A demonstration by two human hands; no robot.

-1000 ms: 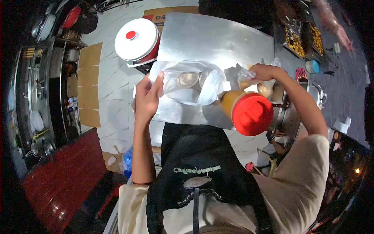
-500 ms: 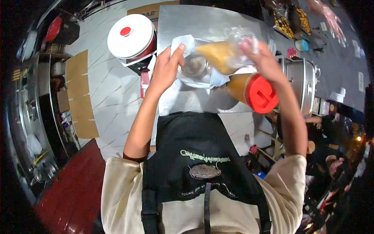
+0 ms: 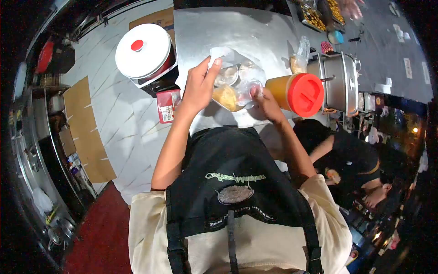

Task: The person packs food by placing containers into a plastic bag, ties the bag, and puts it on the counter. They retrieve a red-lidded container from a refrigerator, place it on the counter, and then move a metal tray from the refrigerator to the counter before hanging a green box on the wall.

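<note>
My left hand (image 3: 199, 86) grips the edge of a thin white plastic bag (image 3: 221, 53) on the metal table, thumb pressed against its side. Round clear-looking containers (image 3: 226, 76) sit inside the bag. My right hand (image 3: 270, 106) pinches the gathered top of a clear plastic pouch of yellow sauce (image 3: 226, 97). The pouch lies at the near side of the bag's mouth, beside the containers. Close to my right hand stands a jug of orange-yellow liquid (image 3: 279, 87) with a red lid (image 3: 306, 95).
A white-lidded round cooler (image 3: 145, 51) stands left of the metal table (image 3: 237, 27), with a red box (image 3: 168, 106) near it. Another filled clear bag (image 3: 299, 61) lies behind the jug. Steel pans (image 3: 340, 82) stand right. Another person (image 3: 346, 153) is at lower right.
My right hand has brought the yellow pouch down and left, from above the jug to the white bag's mouth. My left hand still holds the bag's edge. The whole view has shifted slightly.
</note>
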